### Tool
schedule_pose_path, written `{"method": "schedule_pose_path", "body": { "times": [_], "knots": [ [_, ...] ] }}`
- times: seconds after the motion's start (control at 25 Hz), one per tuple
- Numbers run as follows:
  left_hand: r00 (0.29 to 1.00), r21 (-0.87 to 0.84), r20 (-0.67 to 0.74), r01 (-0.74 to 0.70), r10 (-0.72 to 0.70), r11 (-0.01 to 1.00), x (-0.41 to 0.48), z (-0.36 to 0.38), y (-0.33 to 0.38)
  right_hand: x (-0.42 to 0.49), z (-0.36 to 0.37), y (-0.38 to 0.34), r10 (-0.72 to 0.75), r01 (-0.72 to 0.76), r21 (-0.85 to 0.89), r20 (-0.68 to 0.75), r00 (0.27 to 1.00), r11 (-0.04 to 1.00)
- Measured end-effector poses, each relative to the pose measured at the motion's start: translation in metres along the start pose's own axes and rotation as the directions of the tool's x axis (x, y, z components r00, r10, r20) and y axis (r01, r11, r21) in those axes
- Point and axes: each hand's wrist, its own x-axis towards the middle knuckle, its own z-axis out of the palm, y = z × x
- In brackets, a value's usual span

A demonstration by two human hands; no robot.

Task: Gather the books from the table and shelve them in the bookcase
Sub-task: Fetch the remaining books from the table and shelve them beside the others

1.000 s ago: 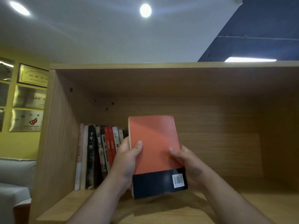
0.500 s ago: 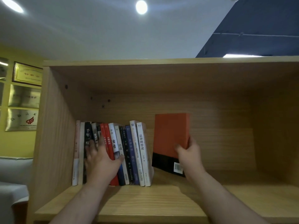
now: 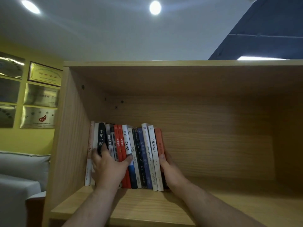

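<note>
A row of upright books stands at the left end of the wooden bookcase shelf. The orange book is upright at the row's right end, against a white book. My right hand holds it low down, thumb on its spine and fingers along its right cover. My left hand presses flat on the spines of the black, grey and red books at the left of the row, fingers spread.
The bookcase's left wall is beside the row. Bare shelf stretches to the right of the books. Framed plaques hang on the yellow wall at left, above a grey sofa.
The orange book went from being held in front of the shelf by both hands to standing at the row's right end. My left hand let go and moved onto the spines at left.
</note>
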Motion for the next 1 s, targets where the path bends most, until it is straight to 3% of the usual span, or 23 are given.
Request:
{"method": "schedule_pose_path", "body": {
  "times": [0.08,0.24,0.44,0.52,0.64,0.84,1.0],
  "knots": [
    [1.000,-0.014,0.029,0.008,-0.008,1.000,0.000,0.000,-0.002,0.001,0.000,0.006,0.074,-0.071,-0.052,0.069,0.995,0.996],
    [0.999,0.054,0.038,-0.014,0.012,0.998,0.003,-0.001,-0.002,-0.003,-0.001,0.000,0.002,0.021,-0.183,0.124,0.992,0.983],
    [1.000,0.142,-0.008,-0.023,0.025,0.990,-0.004,-0.002,0.006,-0.002,0.001,0.003,-0.012,0.030,-0.271,0.070,0.997,0.962],
    [0.999,0.077,-0.033,-0.011,0.014,0.997,-0.004,-0.006,0.011,0.000,0.002,0.006,-0.023,0.038,-0.276,0.058,0.998,0.960],
    [0.992,-0.086,-0.057,0.110,-0.116,0.990,0.001,-0.013,0.012,0.001,0.002,0.006,-0.012,0.034,-0.271,0.081,0.997,0.962],
    [0.968,-0.158,-0.054,0.236,-0.247,0.959,0.006,-0.012,0.012,0.001,-0.001,0.008,0.003,0.020,-0.247,0.092,0.996,0.969],
    [0.965,-0.195,-0.089,0.226,-0.247,0.954,0.014,-0.011,0.008,0.001,-0.001,0.007,0.000,0.020,-0.220,0.092,0.996,0.975]
  ]
}}
